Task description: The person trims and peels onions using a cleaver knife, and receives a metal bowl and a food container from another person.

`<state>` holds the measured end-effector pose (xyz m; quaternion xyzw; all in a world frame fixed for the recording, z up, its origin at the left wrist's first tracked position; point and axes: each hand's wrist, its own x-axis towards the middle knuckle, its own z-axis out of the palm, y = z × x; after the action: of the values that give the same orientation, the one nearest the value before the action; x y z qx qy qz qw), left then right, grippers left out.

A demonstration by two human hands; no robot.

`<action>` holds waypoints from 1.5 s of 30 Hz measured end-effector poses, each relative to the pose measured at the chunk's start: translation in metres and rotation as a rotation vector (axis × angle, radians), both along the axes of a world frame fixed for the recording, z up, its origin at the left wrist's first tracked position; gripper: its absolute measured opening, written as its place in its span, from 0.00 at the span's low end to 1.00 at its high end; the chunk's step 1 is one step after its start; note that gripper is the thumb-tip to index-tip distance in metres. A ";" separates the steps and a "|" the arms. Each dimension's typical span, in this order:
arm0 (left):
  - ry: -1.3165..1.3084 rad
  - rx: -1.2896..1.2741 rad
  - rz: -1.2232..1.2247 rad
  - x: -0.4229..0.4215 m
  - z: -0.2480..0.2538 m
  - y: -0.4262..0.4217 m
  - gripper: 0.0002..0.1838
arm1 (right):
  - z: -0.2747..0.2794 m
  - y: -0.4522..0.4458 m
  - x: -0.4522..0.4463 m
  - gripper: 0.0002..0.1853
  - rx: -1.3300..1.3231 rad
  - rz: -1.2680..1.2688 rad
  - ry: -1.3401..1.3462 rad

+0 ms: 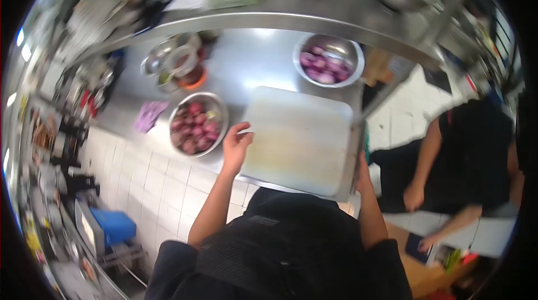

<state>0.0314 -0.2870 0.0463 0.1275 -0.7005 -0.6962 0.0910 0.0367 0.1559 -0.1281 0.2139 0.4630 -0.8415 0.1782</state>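
A white cutting board (297, 140) with a yellowish stain lies on the steel table in front of me. My left hand (236, 147) is at the board's left edge, fingers apart, with nothing visible in it. At the table's right edge is my right hand (363, 175), beside the board; its fingers are mostly hidden, and whether it grips anything does not show. Just beyond it a green thing (367, 142) shows in part. A steel bowl (223, 110) of unpeeled red onions (195, 126) stands left of the board. Behind the board, another bowl (359, 60) holds peeled purple onions (325, 69).
A purple cloth (150, 116) lies left of the onion bowl. Plastic containers (183, 60) stand behind it. A steel shelf (252, 20) crosses above the table's back. To my right, a person in dark clothes (471, 154) works near a wooden surface (406, 258).
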 end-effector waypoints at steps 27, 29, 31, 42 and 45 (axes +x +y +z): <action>-0.528 -1.194 0.334 0.000 -0.003 -0.220 0.36 | 0.097 0.008 0.039 0.38 0.464 0.205 -0.008; -0.400 -1.083 0.236 0.003 0.001 -0.233 0.34 | 0.100 -0.003 0.037 0.34 0.612 0.212 0.034; -0.402 -1.184 0.328 0.008 -0.013 -0.245 0.37 | 0.092 -0.005 0.036 0.31 0.641 0.149 0.005; 0.091 0.735 -0.227 0.012 0.007 -0.032 0.30 | 0.057 0.006 0.069 0.15 0.593 0.022 -0.008; -0.062 1.308 -0.540 0.016 -0.032 0.063 0.31 | 0.050 0.019 0.077 0.16 0.662 0.110 0.041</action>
<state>0.0473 -0.2239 0.0146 -0.0023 -0.1479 -0.9686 -0.2000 0.1135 0.1746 -0.0786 0.2180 0.7254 -0.6388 0.1348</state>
